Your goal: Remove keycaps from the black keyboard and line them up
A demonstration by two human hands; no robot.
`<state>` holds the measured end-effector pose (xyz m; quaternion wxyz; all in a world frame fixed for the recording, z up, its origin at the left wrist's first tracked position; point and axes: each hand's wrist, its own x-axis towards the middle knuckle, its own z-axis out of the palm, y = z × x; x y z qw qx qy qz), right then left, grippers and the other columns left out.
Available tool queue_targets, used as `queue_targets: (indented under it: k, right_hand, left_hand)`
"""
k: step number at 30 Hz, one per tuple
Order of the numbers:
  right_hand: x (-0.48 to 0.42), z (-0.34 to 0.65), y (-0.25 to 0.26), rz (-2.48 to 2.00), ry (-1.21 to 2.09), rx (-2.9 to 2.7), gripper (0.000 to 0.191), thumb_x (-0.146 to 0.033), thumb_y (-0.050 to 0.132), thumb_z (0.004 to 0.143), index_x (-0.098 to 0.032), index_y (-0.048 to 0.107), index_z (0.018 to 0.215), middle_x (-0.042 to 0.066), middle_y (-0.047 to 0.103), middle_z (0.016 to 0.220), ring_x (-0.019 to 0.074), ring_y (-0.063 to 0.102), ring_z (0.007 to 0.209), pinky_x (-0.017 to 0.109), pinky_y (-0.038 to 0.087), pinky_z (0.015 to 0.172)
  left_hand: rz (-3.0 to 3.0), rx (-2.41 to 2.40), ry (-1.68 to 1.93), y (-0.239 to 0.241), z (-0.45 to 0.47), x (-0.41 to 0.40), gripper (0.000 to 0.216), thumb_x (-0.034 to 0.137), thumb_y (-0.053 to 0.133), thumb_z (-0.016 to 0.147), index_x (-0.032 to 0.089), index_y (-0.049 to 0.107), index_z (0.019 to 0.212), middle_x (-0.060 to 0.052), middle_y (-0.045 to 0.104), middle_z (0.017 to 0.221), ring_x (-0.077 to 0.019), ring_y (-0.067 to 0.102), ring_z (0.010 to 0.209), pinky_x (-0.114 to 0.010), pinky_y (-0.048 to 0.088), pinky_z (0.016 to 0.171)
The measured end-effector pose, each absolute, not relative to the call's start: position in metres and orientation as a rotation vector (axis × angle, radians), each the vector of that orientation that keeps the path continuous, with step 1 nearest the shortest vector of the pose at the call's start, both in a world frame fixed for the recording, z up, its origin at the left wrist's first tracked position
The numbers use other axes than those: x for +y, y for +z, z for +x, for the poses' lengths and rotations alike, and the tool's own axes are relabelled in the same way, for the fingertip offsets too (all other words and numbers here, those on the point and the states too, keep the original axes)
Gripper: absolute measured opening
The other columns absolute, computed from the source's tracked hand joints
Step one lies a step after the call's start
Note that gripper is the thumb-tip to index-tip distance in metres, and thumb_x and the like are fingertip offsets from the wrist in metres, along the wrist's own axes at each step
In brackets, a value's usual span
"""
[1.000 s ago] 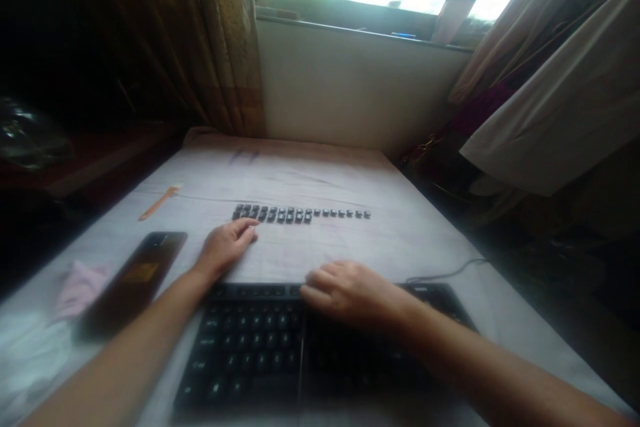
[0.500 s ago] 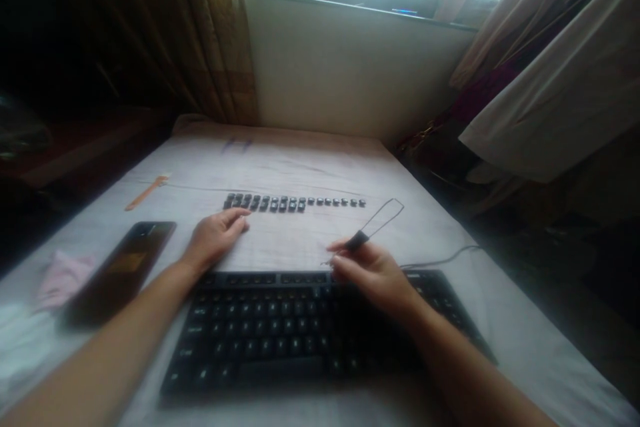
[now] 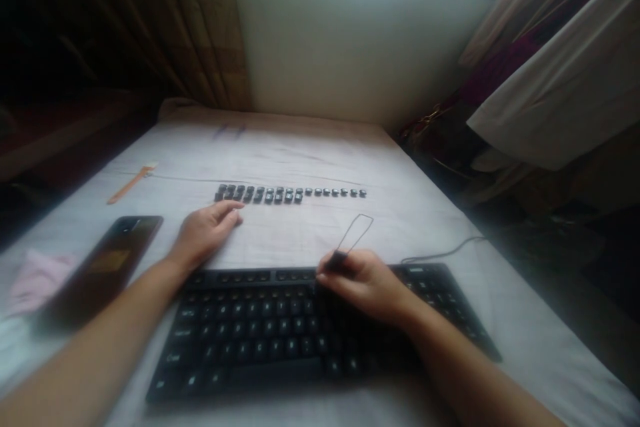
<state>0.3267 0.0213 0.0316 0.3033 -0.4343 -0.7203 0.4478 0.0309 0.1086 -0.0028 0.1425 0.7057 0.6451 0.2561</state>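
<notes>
My right hand (image 3: 367, 283) grips a wire keycap puller (image 3: 340, 259) by its black handle. Its thin wire loop points up and away, while its lower end is hidden near the top rows of the black keyboard (image 3: 270, 373). My left hand (image 3: 207, 230) rests on the cloth past the keyboard's upper left edge. Its index finger and thumb are slightly apart, with nothing visible between them, and the fingertip lies close to the front of the loose keycaps (image 3: 270, 195). The keycaps stand in two rows at the left, thinning to one row at the right.
A dark smartphone (image 3: 107, 260) lies left of my left forearm, near a pink cloth (image 3: 40, 280). Farther back is an orange stick-like tool (image 3: 131, 185). The keyboard cable (image 3: 445, 255) runs off to the right. A wall (image 3: 340, 47) and a curtain (image 3: 205, 27) bound the far side.
The camera view has tipped downward. My right hand has brought the keycap puller lower and left, closer to the keyboard. My left hand stays by the keycaps.
</notes>
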Motion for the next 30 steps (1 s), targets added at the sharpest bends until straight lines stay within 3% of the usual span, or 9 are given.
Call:
queue_targets:
  k: [12,20,30]
  right_hand:
    - [0.021,0.327,0.033,-0.942,0.779,-2.320,0.011,-0.018,0.058,0.088,-0.017,0.069,0.089,0.004,0.073,0.082,0.0153,0.067,0.077,0.028,0.053,0.075]
    - [0.020,0.317,0.042,-1.202,0.791,-2.354,0.011,-0.016,0.057,0.088,-0.017,0.064,0.080,0.001,0.067,0.073,0.0133,0.062,0.066,0.024,0.048,0.062]
    - [0.012,0.313,0.030,-1.088,0.542,-2.451,0.017,-0.018,0.048,0.093,-0.017,0.060,0.081,0.005,0.062,0.077,0.0146,0.057,0.068,0.026,0.049,0.063]
  left_hand:
    - [2.021,1.858,0.741,-0.003,0.033,0.107,0.037,0.043,0.049,0.083,0.025,0.070,0.107,-0.002,0.077,0.093,-0.0247,0.070,0.085,-0.035,0.051,0.083]
    - [2.021,1.858,0.753,-0.003,0.033,0.107,0.036,0.042,0.049,0.083,0.026,0.070,0.106,-0.001,0.077,0.093,-0.0239,0.070,0.087,-0.034,0.051,0.085]
    - [2.083,1.869,0.745,-0.004,0.032,0.107,0.031,0.038,0.052,0.084,0.026,0.071,0.106,-0.001,0.077,0.099,-0.0232,0.070,0.089,-0.032,0.052,0.084]
